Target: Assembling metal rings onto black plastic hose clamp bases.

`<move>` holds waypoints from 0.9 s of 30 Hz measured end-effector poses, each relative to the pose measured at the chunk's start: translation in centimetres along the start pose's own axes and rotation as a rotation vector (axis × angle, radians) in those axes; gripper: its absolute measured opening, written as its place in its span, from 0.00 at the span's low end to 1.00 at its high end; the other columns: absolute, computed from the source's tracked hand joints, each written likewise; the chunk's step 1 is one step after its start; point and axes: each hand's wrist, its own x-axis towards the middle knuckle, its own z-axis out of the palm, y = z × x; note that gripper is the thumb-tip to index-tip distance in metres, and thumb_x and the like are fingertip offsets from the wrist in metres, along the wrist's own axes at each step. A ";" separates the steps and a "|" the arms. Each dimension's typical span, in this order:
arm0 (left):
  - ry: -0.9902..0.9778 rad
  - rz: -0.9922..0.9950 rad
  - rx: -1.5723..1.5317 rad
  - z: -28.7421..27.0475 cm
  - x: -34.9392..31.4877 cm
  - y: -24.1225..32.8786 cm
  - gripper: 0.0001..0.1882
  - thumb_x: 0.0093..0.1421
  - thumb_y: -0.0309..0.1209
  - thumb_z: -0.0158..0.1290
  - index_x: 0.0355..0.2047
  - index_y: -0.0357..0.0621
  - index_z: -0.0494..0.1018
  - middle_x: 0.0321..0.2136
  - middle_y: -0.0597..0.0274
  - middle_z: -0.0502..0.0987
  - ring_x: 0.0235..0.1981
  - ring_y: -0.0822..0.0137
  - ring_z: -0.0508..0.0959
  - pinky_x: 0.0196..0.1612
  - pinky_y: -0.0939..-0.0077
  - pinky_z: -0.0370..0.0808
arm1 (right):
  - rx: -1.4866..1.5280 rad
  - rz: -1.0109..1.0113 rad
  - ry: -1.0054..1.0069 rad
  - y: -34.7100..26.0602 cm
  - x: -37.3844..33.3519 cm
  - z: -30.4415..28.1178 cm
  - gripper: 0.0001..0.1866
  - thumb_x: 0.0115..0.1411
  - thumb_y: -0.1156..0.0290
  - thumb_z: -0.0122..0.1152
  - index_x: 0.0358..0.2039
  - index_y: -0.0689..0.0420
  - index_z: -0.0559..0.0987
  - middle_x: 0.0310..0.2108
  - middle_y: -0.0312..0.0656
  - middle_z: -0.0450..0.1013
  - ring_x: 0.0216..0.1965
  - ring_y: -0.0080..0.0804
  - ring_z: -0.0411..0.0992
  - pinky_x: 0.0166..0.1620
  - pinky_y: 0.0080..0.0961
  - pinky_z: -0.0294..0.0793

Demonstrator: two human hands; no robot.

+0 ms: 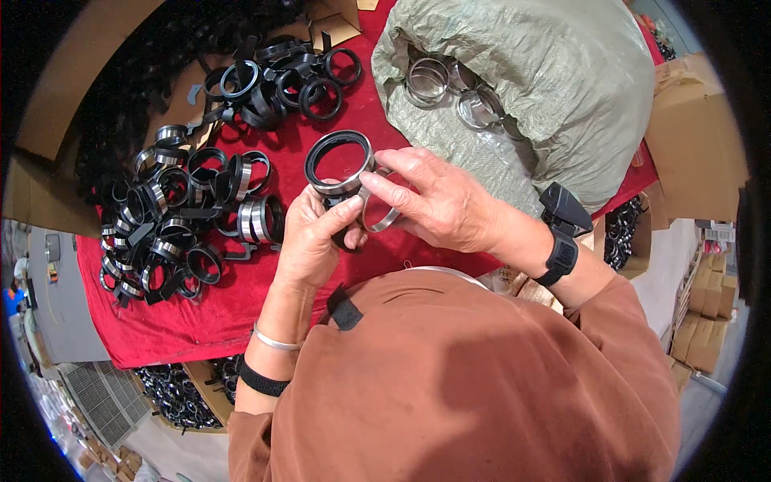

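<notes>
Red cloth covers the whole work table, person in brown top leaning over its near edge. Pale green woven sack sits on it at far right, mouth open, loose steel rings showing inside. Far left: large cardboard box, flaps spread, packed with black parts, too dark to sort individually. Another cardboard box stands past the sack on the right.

Two heaps on the cloth. Near-left: steel-banded black rings, tangled, facing all ways. Behind it: mostly black rings with tabs, one pale-rimmed ring among them.

Hands are mid-table, between the heaps and the sack. Right hand: index and middle stretched forward, fingers closed on a thin steel ring; thumb hidden. Left hand: thumb and fingers clamped on the lower end of a black ring holder. Black device strapped on right wrist; black band and slim bangle on left forearm.

Black ring holder is tilted, opening up, bright metal along its outer rim. Thin steel ring is just beside it on the right, tilted too; can't tell whether they touch
</notes>
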 end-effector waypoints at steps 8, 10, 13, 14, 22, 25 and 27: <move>-0.011 0.006 0.010 -1.1 -0.1 -0.4 0.14 0.55 0.25 0.55 0.41 0.37 0.67 0.27 0.61 0.74 0.17 0.74 0.71 0.23 0.82 0.69 | -0.054 -0.044 -0.014 -0.7 0.1 0.0 0.32 0.43 0.67 0.63 0.50 0.64 0.67 0.43 0.52 0.64 0.41 0.48 0.67 0.45 0.38 0.70; -0.038 0.034 0.078 -0.8 -0.4 -0.3 0.16 0.56 0.25 0.54 0.44 0.37 0.66 0.30 0.58 0.75 0.20 0.73 0.73 0.24 0.81 0.71 | 0.021 0.054 -0.046 -0.8 -0.1 -0.6 0.37 0.38 0.68 0.68 0.50 0.65 0.66 0.42 0.53 0.64 0.41 0.49 0.67 0.46 0.39 0.69; 0.029 -0.014 0.048 -0.2 -0.9 0.4 0.24 0.66 0.35 0.38 0.59 0.39 0.53 0.44 0.54 0.73 0.35 0.65 0.78 0.31 0.74 0.77 | 0.069 0.204 0.025 -0.6 -0.2 -1.7 0.40 0.37 0.70 0.69 0.52 0.67 0.65 0.43 0.55 0.65 0.41 0.50 0.67 0.46 0.37 0.69; 0.030 -0.012 0.049 -0.2 -1.0 0.2 0.24 0.66 0.35 0.38 0.59 0.39 0.53 0.44 0.54 0.73 0.35 0.65 0.78 0.31 0.74 0.77 | 0.105 0.306 0.078 -0.7 0.0 -2.0 0.40 0.37 0.71 0.70 0.53 0.66 0.65 0.43 0.54 0.66 0.41 0.49 0.68 0.45 0.33 0.70; 0.035 0.071 0.182 0.4 -1.2 -0.4 0.25 0.68 0.37 0.32 0.63 0.46 0.47 0.48 0.56 0.70 0.44 0.67 0.75 0.33 0.75 0.79 | 0.233 0.401 0.007 -0.1 1.7 -1.8 0.39 0.39 0.68 0.71 0.52 0.64 0.67 0.40 0.51 0.69 0.35 0.38 0.70 0.37 0.28 0.73; 0.043 0.057 0.121 -0.1 -1.3 -0.2 0.24 0.67 0.35 0.36 0.61 0.44 0.51 0.46 0.57 0.71 0.42 0.68 0.76 0.32 0.76 0.79 | 0.228 0.488 -0.006 0.3 1.1 -1.8 0.38 0.40 0.67 0.71 0.52 0.64 0.67 0.40 0.50 0.69 0.37 0.38 0.71 0.39 0.27 0.74; 0.132 0.018 0.243 -0.7 -1.7 -0.1 0.21 0.65 0.33 0.43 0.57 0.43 0.57 0.42 0.58 0.73 0.37 0.69 0.77 0.30 0.78 0.77 | 0.271 0.547 -0.036 0.3 0.3 -1.6 0.37 0.40 0.66 0.71 0.52 0.64 0.67 0.40 0.49 0.69 0.38 0.38 0.71 0.40 0.27 0.74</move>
